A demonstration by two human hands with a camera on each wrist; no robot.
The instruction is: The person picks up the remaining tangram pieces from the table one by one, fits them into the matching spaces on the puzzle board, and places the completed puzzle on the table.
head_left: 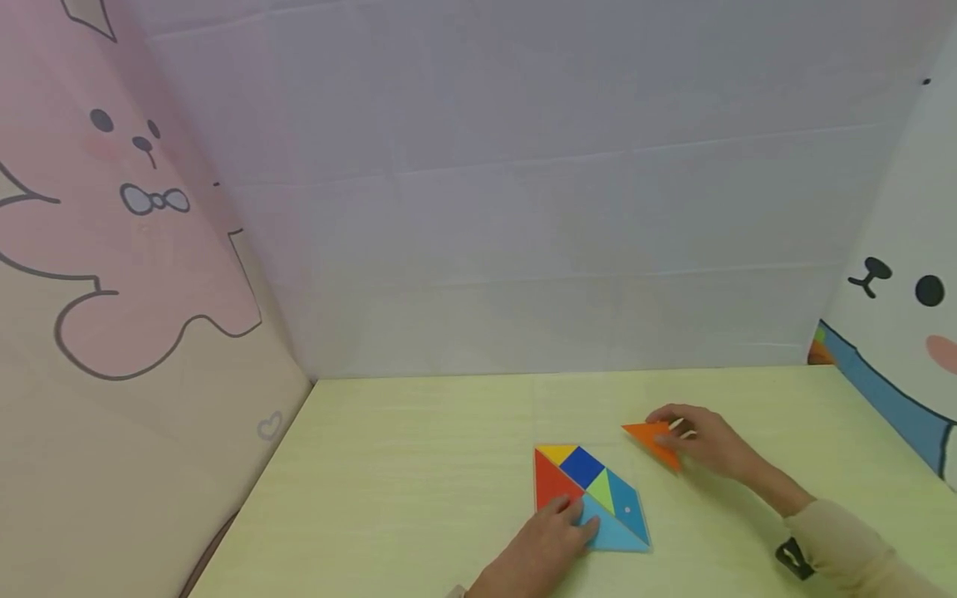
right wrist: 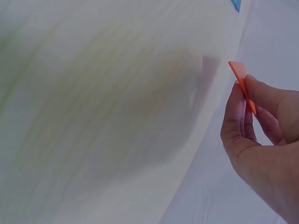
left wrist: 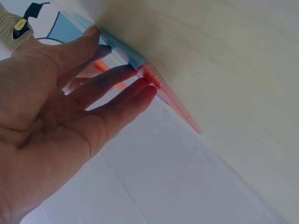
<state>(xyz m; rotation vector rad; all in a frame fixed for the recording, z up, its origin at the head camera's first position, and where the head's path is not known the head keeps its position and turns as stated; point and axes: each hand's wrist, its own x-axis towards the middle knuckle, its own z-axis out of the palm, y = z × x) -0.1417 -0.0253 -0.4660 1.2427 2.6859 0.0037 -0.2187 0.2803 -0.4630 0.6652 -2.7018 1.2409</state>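
Observation:
In the head view, a partly filled tangram lies flat on the table: a red triangle (head_left: 552, 483), a light blue triangle (head_left: 616, 536), a dark blue square (head_left: 581, 468), a small yellow triangle (head_left: 559, 453), a small green triangle (head_left: 601, 492) and a blue parallelogram (head_left: 630, 508). The left hand (head_left: 552, 536) touches the red and light blue triangles with its fingertips, its fingers only slightly bent. To the right, the right hand (head_left: 706, 440) pinches an orange triangle (head_left: 645, 436) between thumb and fingers. The right wrist view shows this orange triangle (right wrist: 240, 72) raised over the table.
The pale yellow table (head_left: 389, 465) is bounded behind by a white sheet (head_left: 478, 249). Cartoon-printed cloths stand at the left and right, one with a pink figure (head_left: 164, 266). A black strap part (head_left: 794, 558) shows by the right sleeve (head_left: 845, 536).

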